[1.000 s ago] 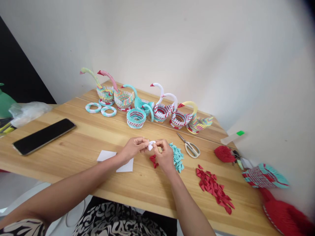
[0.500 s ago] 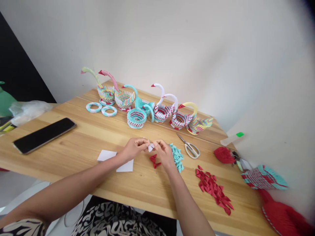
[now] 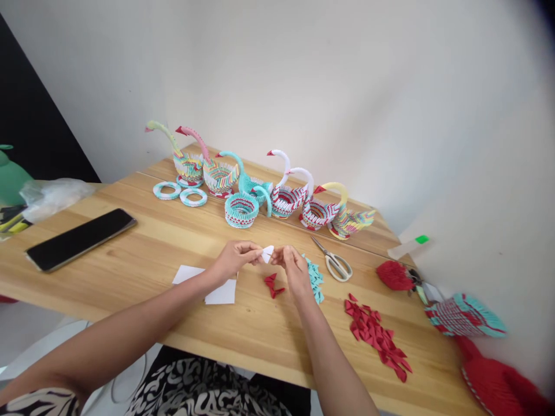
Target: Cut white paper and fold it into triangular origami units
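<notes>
A small folded piece of white paper [image 3: 267, 253] is pinched between the thumb and fingers of my left hand [image 3: 237, 260], a little above the table. My right hand [image 3: 295, 268] meets its right edge with closed fingertips. Just below the hands lie a few folded red paper pieces [image 3: 273, 285]. Flat white paper sheets [image 3: 220, 292] rest under and beside my left forearm. Beyond my right hand is a pile of folded turquoise paper pieces [image 3: 315, 280], partly hidden by that hand.
White-handled scissors [image 3: 338, 267] lie right of the turquoise pile, with a heap of red folded pieces [image 3: 375, 335] nearer me. Several paper swans [image 3: 221, 176] line the back, beside two paper rings [image 3: 193, 197]. A phone [image 3: 82, 238] lies left on the wooden table [image 3: 156, 248].
The white piece has turned and shows more of its face. My right fingers have shifted slightly right, to its edge. My left hand keeps its pinch.
</notes>
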### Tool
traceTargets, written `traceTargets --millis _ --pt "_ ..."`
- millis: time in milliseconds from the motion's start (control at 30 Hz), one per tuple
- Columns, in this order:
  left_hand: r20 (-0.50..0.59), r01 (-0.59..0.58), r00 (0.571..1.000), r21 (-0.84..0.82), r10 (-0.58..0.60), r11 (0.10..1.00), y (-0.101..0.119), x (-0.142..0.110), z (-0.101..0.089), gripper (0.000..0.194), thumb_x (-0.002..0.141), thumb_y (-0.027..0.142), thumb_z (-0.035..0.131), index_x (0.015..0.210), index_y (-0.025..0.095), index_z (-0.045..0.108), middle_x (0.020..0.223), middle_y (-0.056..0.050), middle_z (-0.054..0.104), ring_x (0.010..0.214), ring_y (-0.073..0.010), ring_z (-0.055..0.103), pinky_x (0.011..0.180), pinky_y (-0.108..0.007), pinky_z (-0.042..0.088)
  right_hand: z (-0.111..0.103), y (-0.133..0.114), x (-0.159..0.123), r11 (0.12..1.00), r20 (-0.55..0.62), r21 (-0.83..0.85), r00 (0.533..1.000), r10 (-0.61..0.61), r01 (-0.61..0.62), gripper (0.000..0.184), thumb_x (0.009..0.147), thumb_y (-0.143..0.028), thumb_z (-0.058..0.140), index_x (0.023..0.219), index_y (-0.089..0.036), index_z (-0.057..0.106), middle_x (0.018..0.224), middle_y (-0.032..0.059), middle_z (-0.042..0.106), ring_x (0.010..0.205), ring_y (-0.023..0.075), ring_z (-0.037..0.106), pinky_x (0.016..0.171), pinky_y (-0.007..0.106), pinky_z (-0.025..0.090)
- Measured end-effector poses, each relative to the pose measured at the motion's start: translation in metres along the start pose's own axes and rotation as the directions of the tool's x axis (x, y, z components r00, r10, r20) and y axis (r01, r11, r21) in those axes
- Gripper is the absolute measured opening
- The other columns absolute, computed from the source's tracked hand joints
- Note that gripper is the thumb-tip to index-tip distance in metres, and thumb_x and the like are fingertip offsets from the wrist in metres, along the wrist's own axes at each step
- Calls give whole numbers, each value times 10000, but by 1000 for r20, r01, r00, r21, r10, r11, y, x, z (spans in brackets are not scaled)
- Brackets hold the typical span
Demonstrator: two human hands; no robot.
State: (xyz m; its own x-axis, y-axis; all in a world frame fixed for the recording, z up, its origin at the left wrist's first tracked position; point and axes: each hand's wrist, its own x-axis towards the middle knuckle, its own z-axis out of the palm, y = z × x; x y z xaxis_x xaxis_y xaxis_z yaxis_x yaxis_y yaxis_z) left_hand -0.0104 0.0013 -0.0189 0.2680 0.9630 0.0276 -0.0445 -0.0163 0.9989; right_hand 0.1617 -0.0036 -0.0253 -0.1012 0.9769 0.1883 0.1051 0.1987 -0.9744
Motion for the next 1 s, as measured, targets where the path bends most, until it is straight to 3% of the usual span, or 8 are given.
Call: traceTargets --millis 167,300,433,533,633,767,867,1000 --pt "-37 30 999 -125 -35 992 2 0 1 209 687 334 678 744 133 673 699 -30 655 679 -134 565 692 -253 436 5 -2 -3 986 49 -160 998 -32 40 156 779 -366 605 790 -212 583 723 0 617 673 159 560 651 276 438" --pt "-22 40 999 -184 -45 982 0 -1 1 313 701 397 669 859 126 673 733 -32 649 654 -115 543 654 -235 419 3 -3 -4 897 -12 -382 969 -246 223 53 802 -242 560 783 -221 605 781 15 623 765 175 573 739 308 436" --pt "67 140 989 -207 -129 968 3 -3 -1 415 750 516 577 753 109 659 686 -44 630 587 -109 525 592 -233 400 1 -4 -6 780 53 -489 906 -420 390 138 827 -164 499 812 -230 620 827 32 617 830 182 574 761 322 442" --pt "136 198 976 -207 -173 958 6 -4 -2 376 696 490 648 694 115 646 679 -33 622 571 -98 514 587 -226 393 3 -2 -7 758 83 -489 888 -452 432 167 837 -152 481 827 -225 630 846 37 618 839 179 574 759 323 446" --pt "138 187 978 -231 -158 955 4 -4 -2 327 676 439 686 680 116 639 676 -26 616 571 -91 511 593 -221 393 5 -1 -8 829 57 -424 924 -378 366 132 829 -184 511 825 -221 638 858 37 625 841 179 576 777 325 445" --pt "114 172 983 -281 -146 944 1 -2 -3 290 686 402 692 689 117 635 678 -27 627 572 -88 523 598 -221 396 5 -1 -4 985 -11 -142 995 -96 93 182 829 -291 543 968 -203 620 797 24 636 750 160 589 727 298 463" --pt "133 173 982 -318 -137 932 1 -2 -3 272 684 384 697 682 119 635 687 -27 631 586 -91 529 610 -227 398 2 2 -1 1000 68 -15 997 22 -21 216 834 -351 542 926 -184 642 750 22 640 707 149 583 707 283 462" --pt "171 183 977 -343 -131 921 4 -3 -1 267 686 379 697 669 118 642 690 -28 632 594 -90 529 610 -229 391 1 5 -1 998 97 16 994 54 -56 230 817 -385 565 818 -176 663 729 26 650 685 147 577 679 272 456"
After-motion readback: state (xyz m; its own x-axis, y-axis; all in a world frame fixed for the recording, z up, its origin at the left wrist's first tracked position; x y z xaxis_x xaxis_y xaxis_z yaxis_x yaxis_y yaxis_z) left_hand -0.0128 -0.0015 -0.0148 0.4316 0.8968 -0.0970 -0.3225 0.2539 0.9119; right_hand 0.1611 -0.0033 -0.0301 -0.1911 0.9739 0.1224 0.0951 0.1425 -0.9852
